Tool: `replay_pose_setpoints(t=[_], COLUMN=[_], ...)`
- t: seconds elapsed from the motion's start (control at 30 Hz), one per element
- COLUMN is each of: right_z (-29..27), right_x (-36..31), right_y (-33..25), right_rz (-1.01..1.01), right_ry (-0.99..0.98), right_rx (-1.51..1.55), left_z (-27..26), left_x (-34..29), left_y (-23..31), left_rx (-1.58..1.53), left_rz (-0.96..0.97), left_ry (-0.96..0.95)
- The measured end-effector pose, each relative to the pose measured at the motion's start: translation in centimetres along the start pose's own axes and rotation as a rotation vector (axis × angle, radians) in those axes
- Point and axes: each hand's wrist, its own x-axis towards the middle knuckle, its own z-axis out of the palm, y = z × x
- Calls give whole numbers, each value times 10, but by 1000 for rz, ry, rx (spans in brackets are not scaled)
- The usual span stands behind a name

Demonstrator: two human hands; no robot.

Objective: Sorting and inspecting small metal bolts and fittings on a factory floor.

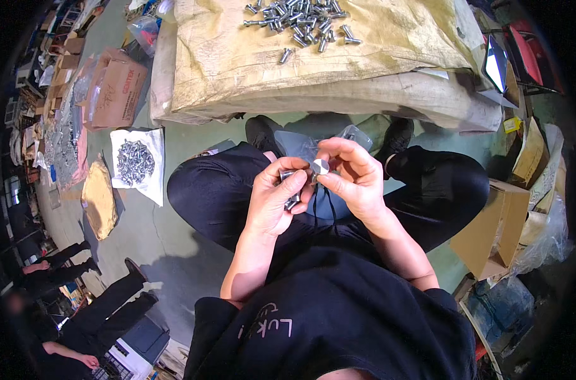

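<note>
- The round-faced metal piece (320,166) is up between your two hands, above your lap and off the near edge of the worktop (221,73); its flat disc catches bright and grey patches.
- Your right hand (357,180) pinches that disc by the rim, thumb below and forefinger above; the other fingers curl loosely.
- Your left hand (272,199) is closed around a few metal pins (288,201), smooth and cylindrical; whether its fingertips also touch the disc, you cannot tell from here.
- At the worktop's far edge lies a loose heap of shiny headed pins (304,22), with one stray piece closer to the near edge.
- Beyond the worktop's left edge, a second batch of small metal parts (135,163) sits on a white sheet (155,183) on the floor.
- As for progress, the piece you hold looks mid-handling; nothing shows which batch is finished and which is waiting.
- Your worktop wears coarse, wrinkled yellow woven sacking; left of it stands a creased brown cardboard box (116,92).
</note>
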Motion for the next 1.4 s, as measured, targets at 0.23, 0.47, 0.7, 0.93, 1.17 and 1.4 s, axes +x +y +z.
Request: replay_pose_setpoints(t=[0.23,0.47,0.7,0.93,1.17,1.4], right_z=[4,9,13,6,10,8], right_x=[0,5,6,-10,-15,-17], right_y=[-8,-24,-26,-10,-7,-1], right_rz=[-116,-89,-237,163,215,41], right_ry=[-33,-110,-125,62,74,12], right_rx=[-248,-612,-715,-69,-26,-239], left_z=[4,5,1,-9,-12,-11], left_x=[-2,-7,-11,-10,-11,-12], left_y=[4,7,4,-4,-5,-3], left_rx=[172,254,271,-115,-121,67], left_rz=[70,65,102,30,44,126], left_ry=[30,54,25,-68,-66,-64])
